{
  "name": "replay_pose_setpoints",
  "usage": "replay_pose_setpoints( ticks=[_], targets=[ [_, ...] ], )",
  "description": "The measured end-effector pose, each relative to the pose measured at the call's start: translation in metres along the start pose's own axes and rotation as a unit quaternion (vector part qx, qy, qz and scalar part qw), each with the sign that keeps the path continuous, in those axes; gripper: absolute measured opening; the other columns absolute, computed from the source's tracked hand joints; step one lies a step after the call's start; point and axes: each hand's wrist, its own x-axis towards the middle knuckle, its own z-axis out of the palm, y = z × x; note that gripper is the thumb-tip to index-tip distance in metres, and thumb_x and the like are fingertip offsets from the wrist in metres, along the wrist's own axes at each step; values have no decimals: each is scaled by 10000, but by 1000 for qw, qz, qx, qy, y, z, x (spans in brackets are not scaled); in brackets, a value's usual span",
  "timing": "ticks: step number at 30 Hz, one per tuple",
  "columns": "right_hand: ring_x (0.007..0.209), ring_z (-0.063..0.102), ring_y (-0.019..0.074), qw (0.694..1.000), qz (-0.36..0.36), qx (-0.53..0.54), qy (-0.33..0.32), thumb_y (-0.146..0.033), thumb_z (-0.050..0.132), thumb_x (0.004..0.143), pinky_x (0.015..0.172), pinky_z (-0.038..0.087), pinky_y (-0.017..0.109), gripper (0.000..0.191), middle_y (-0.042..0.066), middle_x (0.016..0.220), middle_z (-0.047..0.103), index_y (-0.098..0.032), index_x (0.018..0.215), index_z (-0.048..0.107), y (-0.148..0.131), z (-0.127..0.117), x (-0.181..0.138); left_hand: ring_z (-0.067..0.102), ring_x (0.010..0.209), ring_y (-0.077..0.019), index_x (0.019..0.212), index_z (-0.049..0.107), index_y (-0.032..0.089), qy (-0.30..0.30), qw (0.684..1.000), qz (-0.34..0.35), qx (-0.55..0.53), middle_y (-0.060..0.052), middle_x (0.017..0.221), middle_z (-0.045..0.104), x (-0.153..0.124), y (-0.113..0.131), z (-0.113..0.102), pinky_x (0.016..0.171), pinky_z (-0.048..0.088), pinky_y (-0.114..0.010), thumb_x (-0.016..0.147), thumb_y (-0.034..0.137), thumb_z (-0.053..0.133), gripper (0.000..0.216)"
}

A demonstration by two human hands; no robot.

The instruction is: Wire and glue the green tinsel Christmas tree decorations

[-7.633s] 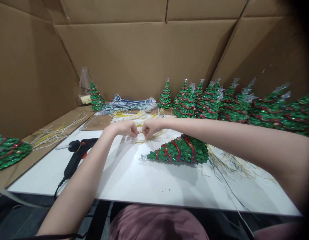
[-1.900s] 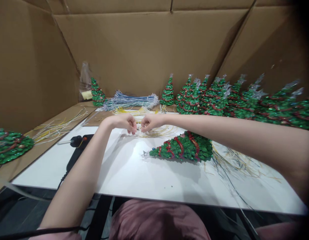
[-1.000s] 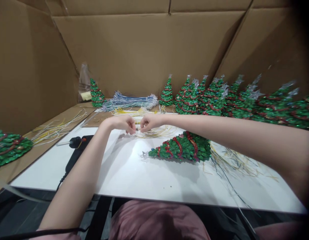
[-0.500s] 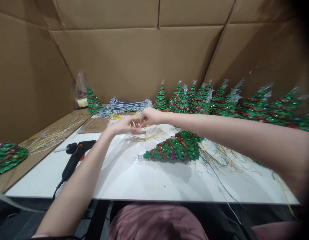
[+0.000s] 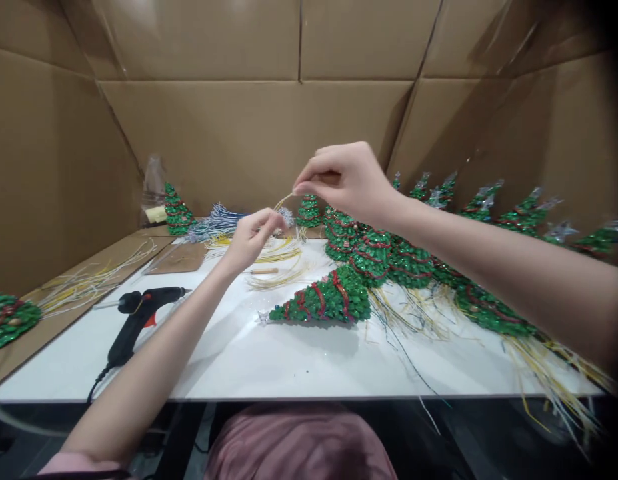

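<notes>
My right hand (image 5: 351, 180) is raised above the table, thumb and fingers pinched on the end of a thin yellowish wire (image 5: 285, 200). That wire slants down to my left hand (image 5: 253, 241), whose fingers are closed around its lower part. Below the hands a small wooden-handled tool (image 5: 265, 271) lies beside loose yellow wires (image 5: 279, 255); its tip is too small to make out. A green miniature Christmas tree (image 5: 323, 300) with red garland rests on its side nearer to me, its silver star pointing left and wires trailing from its base.
A black glue gun (image 5: 136, 320) lies left on the white board (image 5: 229, 373), by my left forearm. Several decorated trees (image 5: 371, 257) stand at the back right. Blue-white wire bundles (image 5: 221, 219) lie behind, before a cardboard wall (image 5: 229, 133). Loose wires (image 5: 99, 277) spread at left.
My hands were together low over the board. The right hand has risen up and to the right, stretching the wire between them. The view has tilted and shifted slightly.
</notes>
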Motion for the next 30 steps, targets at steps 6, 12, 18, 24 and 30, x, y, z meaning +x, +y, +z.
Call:
replay_pose_setpoints(
  ticks=[6,12,18,24,30],
  targets=[
    [572,480,104,997,32,13,65,-251,657,756,574,365,279,84,-6,613,580,-198,708,701,7,-13,-61,467,578,-86,799,608,152,-34,991,75,101,-3,650,561,-6,28,-11,578,358,-207,921,327,416,288],
    [612,576,155,981,130,109,96,-205,664,735,552,424,300,59,34,655,660,-187,682,682,14,6,-104,493,619,-98,885,631,188,-97,963,119,222,-16,754,605,-18,43,-7,599,357,-218,911,387,437,279],
    [642,585,153,977,122,109,139,-156,632,755,559,436,287,89,19,668,654,-204,685,660,8,18,-119,520,640,-96,939,599,193,-92,966,153,189,-9,782,619,-27,58,23,601,375,-207,898,386,482,229],
    [653,609,147,966,138,162,148,-92,620,743,590,474,274,128,8,676,645,-199,679,644,2,24,-126,561,647,-88,846,599,180,-36,967,195,158,-4,736,644,-35,63,40,599,400,-196,914,272,476,168],
    [614,581,134,956,156,209,134,-116,644,732,563,458,265,103,2,645,620,-190,661,635,-3,21,-124,532,561,-89,779,610,181,-5,950,236,202,3,645,634,-41,68,36,535,385,-208,913,276,474,214]
  ],
)
